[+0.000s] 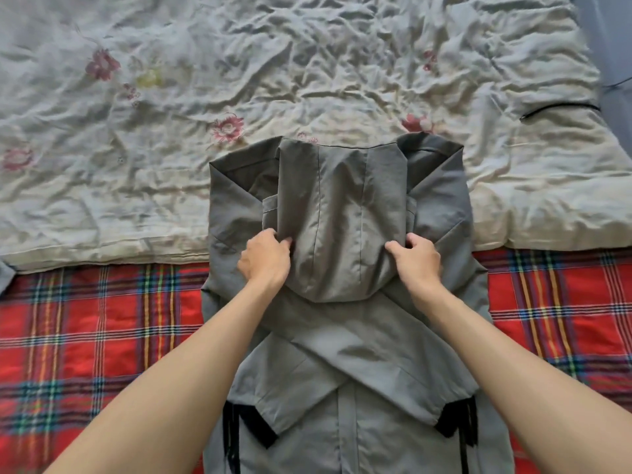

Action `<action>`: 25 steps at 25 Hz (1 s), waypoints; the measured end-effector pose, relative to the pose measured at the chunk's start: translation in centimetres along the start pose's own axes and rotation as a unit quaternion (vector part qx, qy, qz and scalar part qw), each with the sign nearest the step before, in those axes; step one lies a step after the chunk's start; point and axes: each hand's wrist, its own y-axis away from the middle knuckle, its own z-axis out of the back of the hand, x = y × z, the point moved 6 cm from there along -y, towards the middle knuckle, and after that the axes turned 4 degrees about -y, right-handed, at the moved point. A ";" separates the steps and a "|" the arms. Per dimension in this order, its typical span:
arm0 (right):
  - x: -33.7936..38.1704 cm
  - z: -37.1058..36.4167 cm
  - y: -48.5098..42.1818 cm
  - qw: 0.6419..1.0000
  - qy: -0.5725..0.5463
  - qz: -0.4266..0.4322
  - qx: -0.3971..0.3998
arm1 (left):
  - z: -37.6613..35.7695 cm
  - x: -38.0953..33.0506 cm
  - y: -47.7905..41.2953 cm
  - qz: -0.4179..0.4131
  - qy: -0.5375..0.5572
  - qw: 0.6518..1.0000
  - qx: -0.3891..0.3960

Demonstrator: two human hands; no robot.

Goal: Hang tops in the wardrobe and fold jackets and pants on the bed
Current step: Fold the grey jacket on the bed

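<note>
Grey jacket lies closest, its lower body running off the bottom edge between the two forearms. It sits flat on the bed, on the red plaid blanket, with its shoulder end up on the quilt beyond the fingers. Long axis runs straight away from the person: hem toward the body, shoulders far. Both sleeves are crossed over the body below the wrists, their black cuffs ending near the bottom corners, which keeps the bundle narrow for folding. The hood is turned down onto the jacket's body, rounded crown pointing back at the person and lying just below and between the hands. Left hand pinches the hood's left edge, its fingers curled into the cloth. Right hand does likewise on the right edge, with fingers bunched on a fold. Judged purpose: holding both edges evenly to draw the hood flat and centred, so the later folds stay square. Outward from the fingers, the crumpled pale floral quilt spreads above and to both sides. A thin black line, possibly a zip, shows far right of the right-hand fingers. Beyond it sits something blue-grey, unidentified.
</note>
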 end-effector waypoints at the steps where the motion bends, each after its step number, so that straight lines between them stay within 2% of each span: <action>1: -0.3 0.1 0.0 0.987 -0.152 -0.030 0.037 | -0.2 0.4 -0.3 0.038 0.128 0.990 0.043; 2: -0.5 0.2 0.4 0.942 -0.318 -0.079 0.077 | -0.4 1.0 -0.3 0.083 0.311 0.942 0.097; 3: -1.1 0.4 1.2 0.880 -0.440 -0.133 0.120 | -0.7 1.3 0.7 0.117 0.473 0.854 0.181; 4: -1.8 0.7 2.6 0.839 -0.492 -0.177 0.150 | -1.2 1.8 2.3 0.135 0.583 0.757 0.261; 5: -3.0 1.1 4.0 0.831 -0.491 -0.202 0.167 | -1.8 2.9 4.3 0.142 0.626 0.697 0.320; 6: -4.6 1.8 5.1 0.854 -0.455 -0.199 0.156 | -2.5 4.3 6.5 0.139 0.614 0.689 0.360; 7: -6.3 2.5 6.0 0.890 -0.398 -0.180 0.131 | -3.5 5.7 8.4 0.140 0.574 0.711 0.381; 8: -7.6 2.8 7.2 0.922 -0.333 -0.156 0.120 | -4.8 7.4 9.5 0.147 0.519 0.756 0.370; 10: -9.8 2.9 8.1 0.964 -0.213 -0.117 0.103 | -6.4 9.9 9.7 0.162 0.424 0.844 0.286; 12: -10.3 3.2 7.4 0.986 -0.134 -0.082 0.052 | -6.2 9.7 8.7 0.131 0.326 0.916 0.192; 13: -10.2 3.3 7.0 0.989 -0.127 -0.075 0.029 | -5.7 9.0 8.2 0.097 0.262 0.948 0.150; 14: -9.9 3.2 6.9 0.985 -0.155 -0.078 0.019 | -5.1 8.4 8.2 0.072 0.224 0.965 0.111; 15: -9.5 3.0 6.9 0.972 -0.215 -0.087 0.023 | -4.7 7.8 8.5 0.064 0.230 0.966 0.098; 16: -9.2 2.7 7.1 0.954 -0.279 -0.104 0.038 | -4.8 7.7 8.5 0.076 0.312 0.942 0.101; 17: -9.1 2.5 7.5 0.931 -0.338 -0.124 0.062 | -4.8 7.7 8.9 0.113 0.437 0.882 0.137; 18: -9.3 2.5 8.0 0.914 -0.371 -0.141 0.083 | -5.5 7.9 9.4 0.150 0.541 0.804 0.194; 19: -9.8 2.6 8.3 0.912 -0.369 -0.151 0.096 | -6.3 8.5 9.9 0.178 0.592 0.748 0.241; 20: -10.5 2.9 8.5 0.927 -0.328 -0.154 0.095 | -6.9 9.3 10.4 0.191 0.584 0.741 0.272; 22: -11.5 3.4 8.5 0.968 -0.188 -0.144 0.084 | -7.6 11.0 10.8 0.191 0.455 0.826 0.272; 23: -11.7 3.5 8.4 0.975 -0.149 -0.144 0.084 | -7.6 11.3 10.7 0.174 0.403 0.859 0.265; 24: -11.7 3.2 8.2 0.972 -0.159 -0.150 0.091 | -7.5 11.2 10.7 0.160 0.376 0.872 0.269; 25: -11.6 3.0 8.3 0.961 -0.195 -0.168 0.102 | -7.4 10.9 10.8 0.155 0.373 0.869 0.286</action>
